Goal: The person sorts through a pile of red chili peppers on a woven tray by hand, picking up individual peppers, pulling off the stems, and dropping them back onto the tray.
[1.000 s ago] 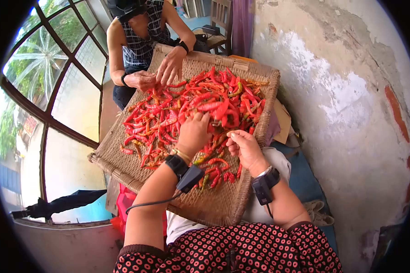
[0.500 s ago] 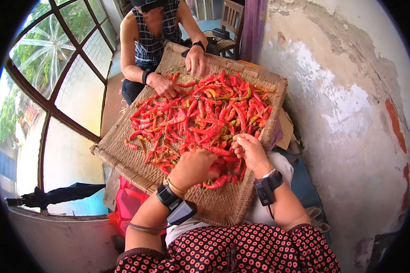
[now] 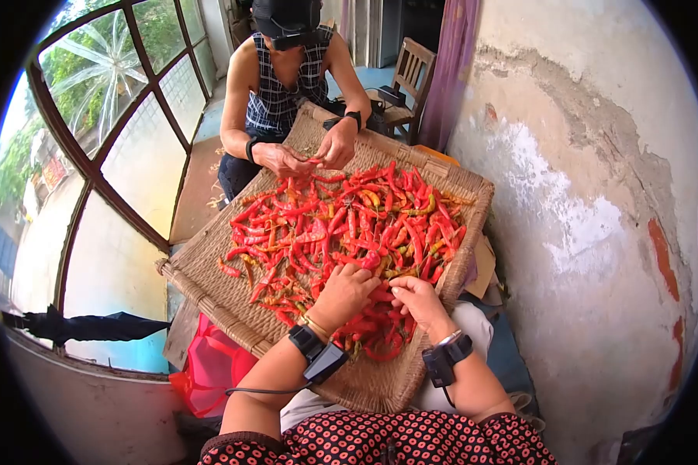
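Red chili peppers (image 3: 318, 232), a few of them yellowish or greenish, lie heaped on a woven tray (image 3: 209, 271). Over the near part of the heap, my left hand (image 3: 343, 296) has its fingers closed on a red chili pepper (image 3: 381, 294). My right hand (image 3: 420, 302) pinches at the right end of this pepper, thumb and forefinger together. The exact grip is partly hidden by the fingers. Loose peppers lie right under and between both hands.
Across the tray, another person (image 3: 291, 85) holds a red pepper in both hands. A paned window (image 3: 124, 155) runs along the left, with a dark folded umbrella (image 3: 93, 325) below it. A peeling wall (image 3: 543, 194) stands on the right; a wooden chair (image 3: 411, 81) is behind.
My hands have come together around a pepper, the left moving right. The other person's hands have lifted from the heap and joined around a pepper. The view has shifted slightly.
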